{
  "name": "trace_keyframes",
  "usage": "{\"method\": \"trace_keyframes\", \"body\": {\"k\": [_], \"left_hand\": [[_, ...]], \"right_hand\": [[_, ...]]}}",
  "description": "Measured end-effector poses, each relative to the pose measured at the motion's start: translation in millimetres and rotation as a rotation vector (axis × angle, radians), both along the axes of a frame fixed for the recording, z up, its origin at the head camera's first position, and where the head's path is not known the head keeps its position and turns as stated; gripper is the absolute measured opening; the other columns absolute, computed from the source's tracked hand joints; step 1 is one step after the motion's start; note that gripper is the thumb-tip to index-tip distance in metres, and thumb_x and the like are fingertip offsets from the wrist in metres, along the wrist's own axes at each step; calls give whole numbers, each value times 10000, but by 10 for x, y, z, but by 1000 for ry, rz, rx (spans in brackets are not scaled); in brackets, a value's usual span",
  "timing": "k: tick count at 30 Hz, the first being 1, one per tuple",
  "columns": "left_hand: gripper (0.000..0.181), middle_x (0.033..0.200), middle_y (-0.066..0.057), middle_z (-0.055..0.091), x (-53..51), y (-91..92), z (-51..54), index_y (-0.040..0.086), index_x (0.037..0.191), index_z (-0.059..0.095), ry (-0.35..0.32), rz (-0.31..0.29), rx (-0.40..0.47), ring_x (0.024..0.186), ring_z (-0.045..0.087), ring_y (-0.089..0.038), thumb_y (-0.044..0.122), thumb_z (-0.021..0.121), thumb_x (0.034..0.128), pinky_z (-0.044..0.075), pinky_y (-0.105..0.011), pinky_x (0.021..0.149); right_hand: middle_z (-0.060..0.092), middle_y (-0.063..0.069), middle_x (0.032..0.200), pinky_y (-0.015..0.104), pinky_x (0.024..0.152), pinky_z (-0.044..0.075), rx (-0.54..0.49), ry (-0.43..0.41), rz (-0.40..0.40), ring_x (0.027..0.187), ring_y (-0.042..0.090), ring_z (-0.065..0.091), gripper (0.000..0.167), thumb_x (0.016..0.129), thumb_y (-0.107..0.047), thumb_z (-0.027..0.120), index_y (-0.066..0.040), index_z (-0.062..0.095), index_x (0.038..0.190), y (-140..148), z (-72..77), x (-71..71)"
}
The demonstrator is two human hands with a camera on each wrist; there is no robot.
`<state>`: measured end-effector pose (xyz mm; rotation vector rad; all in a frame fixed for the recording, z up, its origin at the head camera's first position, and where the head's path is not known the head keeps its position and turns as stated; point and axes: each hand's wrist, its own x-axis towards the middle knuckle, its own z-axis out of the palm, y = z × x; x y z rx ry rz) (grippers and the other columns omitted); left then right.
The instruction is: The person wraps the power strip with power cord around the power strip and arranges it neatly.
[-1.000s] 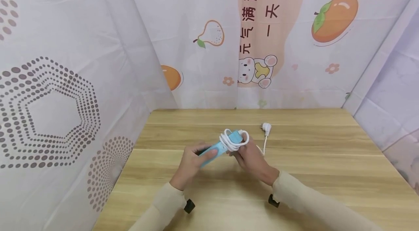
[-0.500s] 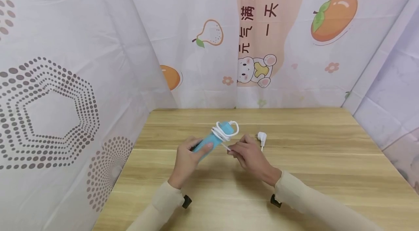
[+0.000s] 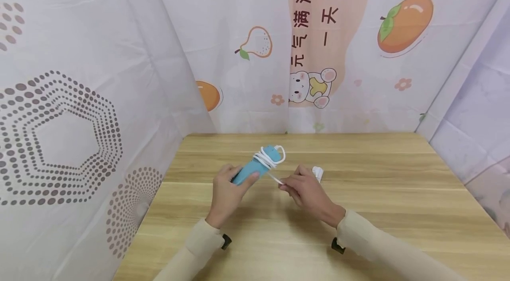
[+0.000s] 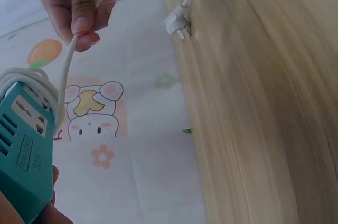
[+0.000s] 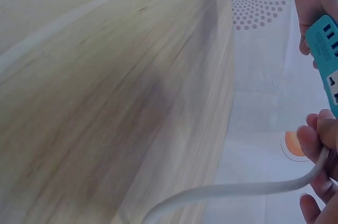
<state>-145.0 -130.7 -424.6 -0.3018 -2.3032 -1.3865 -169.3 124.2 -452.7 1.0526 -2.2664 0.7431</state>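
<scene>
Teal plastic's the star here: your power strip [image 3: 251, 169] is up off the table, roughly between your forearms, tilted with its wrapped end pointing away from you. Your left hand [image 3: 227, 192] grips the near end, thumb across the body, I'd guess because that leaves the corded end free to get at. White cord [image 3: 264, 158] loops around that far end, and your right hand [image 3: 307, 190] pinches its loose run between thumb and fingertips, probably to keep that stretch under control. It looks pretty straight between strip and fingers. Just beyond your right hand is the white plug [image 3: 317, 172]; can't tell if it rests on the wooden table [image 3: 378, 210] or hangs. No brand I can make out on the strip. The left wrist view shows a boxed line too blurry to trust, and what looks like "S204" beside it. Behind everything, the printed curtain [image 3: 223, 11] has sideways Chinese text, 元气满满 and 一天开, cut off at the top, plus a cartoon bear [image 3: 312, 88].
</scene>
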Motion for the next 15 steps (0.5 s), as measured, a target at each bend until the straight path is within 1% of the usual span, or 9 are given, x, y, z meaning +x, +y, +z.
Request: {"method": "trace_keyframes", "body": {"k": [4, 7, 11, 15], "left_hand": [[519, 864, -17, 589, -27, -17, -16, 7, 1074, 778, 53, 46, -66, 752, 513, -180, 469, 840, 847, 447, -334, 620], [514, 862, -38, 596, -67, -48, -14, -5, 1054, 777, 96, 100, -104, 737, 509, -181, 451, 857, 833, 433, -350, 617], [503, 852, -36, 590, -114, -102, -47, -3, 1043, 782, 96, 147, -146, 735, 490, -172, 444, 865, 826, 412, -347, 625], [539, 841, -38, 581, -133, -128, -92, -13, 1056, 783, 90, 157, -202, 741, 481, -174, 470, 854, 829, 410, -339, 627]], "right_hand": [[717, -135, 790, 294, 711, 352, 5, -14, -4, 750, 76, 383, 87, 887, -167, 808, -139, 813, 969, 22, 12, 18], [692, -144, 755, 283, 707, 351, -13, -15, -8, 743, 65, 378, 75, 877, -147, 814, -123, 813, 948, 57, 35, 34], [675, -154, 735, 305, 719, 347, -16, -1, -4, 747, 72, 385, 63, 868, -139, 819, -120, 810, 928, 89, 71, 43], [697, -140, 762, 328, 743, 333, -10, 3, 8, 753, 85, 393, 59, 881, -142, 808, -119, 808, 936, 104, 104, 42]]}}
